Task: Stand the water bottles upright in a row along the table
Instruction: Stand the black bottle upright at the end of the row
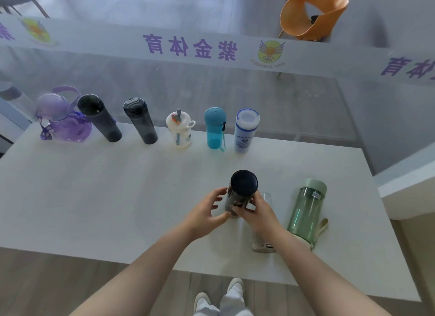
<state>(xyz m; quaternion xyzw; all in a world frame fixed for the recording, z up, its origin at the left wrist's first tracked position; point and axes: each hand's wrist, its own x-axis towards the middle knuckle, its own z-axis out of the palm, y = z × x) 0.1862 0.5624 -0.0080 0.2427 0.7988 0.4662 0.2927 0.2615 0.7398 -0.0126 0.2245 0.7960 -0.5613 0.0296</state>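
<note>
A dark-capped bottle (242,186) stands upright near the table's front middle. My right hand (257,211) grips its lower body, and my left hand (208,212) curls around its left side, thumb touching the base. Along the far edge several bottles stand upright in a row: a purple jug (62,121), two dark grey bottles (100,117) (140,121), a small white cup (180,132), a teal bottle (214,128) and a white-and-blue bottle (246,130). A clear bottle (262,242) lies on its side behind my right wrist. A green bottle (308,209) lies on its side further right.
The white table (94,198) ends just in front of my feet. A glass partition with purple lettering (190,47) runs close behind the row. An orange chair (313,14) stands beyond the glass. Bare tabletop spreads to the left of my hands.
</note>
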